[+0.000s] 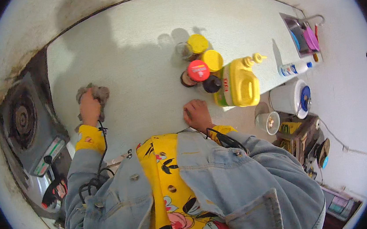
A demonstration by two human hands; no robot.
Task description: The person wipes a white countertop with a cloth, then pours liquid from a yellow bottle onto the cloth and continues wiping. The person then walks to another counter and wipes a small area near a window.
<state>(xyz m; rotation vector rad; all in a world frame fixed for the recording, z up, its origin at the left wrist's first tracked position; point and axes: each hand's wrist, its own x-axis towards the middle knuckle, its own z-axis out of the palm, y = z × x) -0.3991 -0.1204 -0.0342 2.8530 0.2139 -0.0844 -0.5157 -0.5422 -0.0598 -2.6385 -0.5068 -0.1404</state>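
On the left part of the pale countertop (pixel 141 85), my left hand (pixel 90 107) grips a crumpled grey cloth (pixel 102 93) pressed against the surface. My right hand (pixel 198 113) rests on the counter near its front edge, its fingers curled, with no object visible in it. Just beyond and to the right of that hand stand a dark-topped container (pixel 212 84), a red-lidded jar (pixel 198 70), two yellow-lidded jars (pixel 198 43) and a clear glass jar (pixel 184 51). A large yellow plastic jug (pixel 241 82) stands beside them.
A gas stove (pixel 21 117) adjoins the counter at the left. At the far right are a sink (pixel 298 34) holding coloured dishes and a white bottle with a blue cap (pixel 295 68). Below the right edge are a white bucket-like container (pixel 289 99), a clear plastic tub (pixel 268 124) and a cluttered rack (pixel 293 137).
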